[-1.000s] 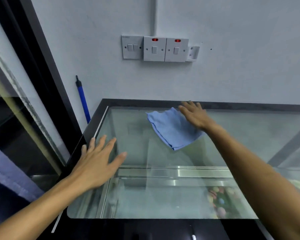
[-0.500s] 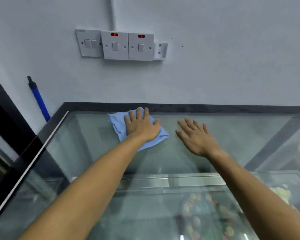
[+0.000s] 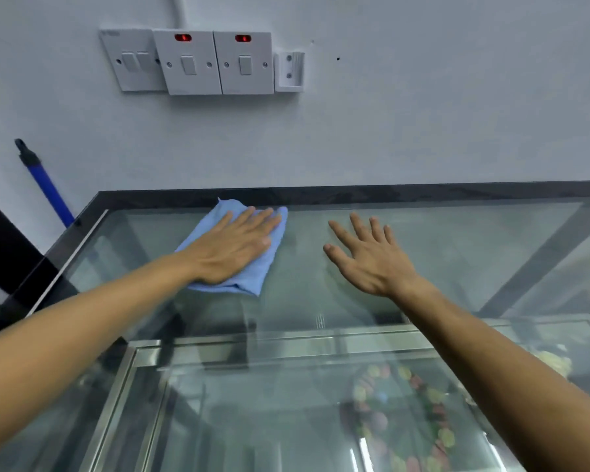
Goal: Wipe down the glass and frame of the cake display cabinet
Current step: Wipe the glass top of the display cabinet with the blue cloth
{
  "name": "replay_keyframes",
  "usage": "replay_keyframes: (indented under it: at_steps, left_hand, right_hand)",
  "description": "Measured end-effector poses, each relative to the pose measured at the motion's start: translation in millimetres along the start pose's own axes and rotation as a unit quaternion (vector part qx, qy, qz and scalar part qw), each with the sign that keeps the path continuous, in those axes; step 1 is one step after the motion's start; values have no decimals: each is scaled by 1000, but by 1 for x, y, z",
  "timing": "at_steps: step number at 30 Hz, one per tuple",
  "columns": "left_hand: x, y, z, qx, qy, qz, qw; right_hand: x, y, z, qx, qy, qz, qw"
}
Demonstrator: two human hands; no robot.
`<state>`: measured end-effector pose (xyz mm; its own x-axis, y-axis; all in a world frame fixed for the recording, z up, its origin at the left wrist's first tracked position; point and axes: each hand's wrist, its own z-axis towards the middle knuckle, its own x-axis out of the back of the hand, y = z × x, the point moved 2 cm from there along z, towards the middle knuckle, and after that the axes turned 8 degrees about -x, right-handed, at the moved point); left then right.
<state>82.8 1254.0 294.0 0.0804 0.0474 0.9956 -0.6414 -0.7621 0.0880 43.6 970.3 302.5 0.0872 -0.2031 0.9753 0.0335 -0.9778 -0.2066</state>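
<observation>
Head view, looking down on the flat clear glass top (image 3: 423, 253) of the cake display cabinet, bordered at the rear and left by a black frame (image 3: 355, 192) that meets the pale wall. A light-blue folded microfibre cloth (image 3: 266, 267) lies on the glass near the rear left corner, its far edge just beside the frame. The left hand (image 3: 232, 247) presses flat on the cloth, fingers (image 3: 252, 219) straight and held together, pointing towards the wall, not curled around the fabric. The right hand (image 3: 372, 257) is spread over bare glass to the right of the cloth and apart from it, fingers extended and splayed, holding nothing; contact with the glass cannot be confirmed. Beneath the glass, a steel-edged shelf (image 3: 286, 338) and a round cake topped with coloured pieces (image 3: 402, 417) are visible. On the wall: three white switch plates (image 3: 191, 63), two with red indicators lit. A blue handle with a black tip (image 3: 45, 185) leans against the wall at left.
</observation>
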Motion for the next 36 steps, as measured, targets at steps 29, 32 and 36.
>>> replay_keyframes:
  at_steps: [29, 32, 36]
  left_hand:
    - [12, 83, 116, 56, -3, -45, 997]
    - [-2, 89, 36, -58, 7, -80, 995]
    - [9, 15, -25, -50, -3, -89, 995]
  right_hand:
    - [18, 58, -21, 187, -63, -6, 980]
    - [17, 62, -21, 187, -52, 52, 980]
    - [17, 60, -22, 195, -45, 27, 979]
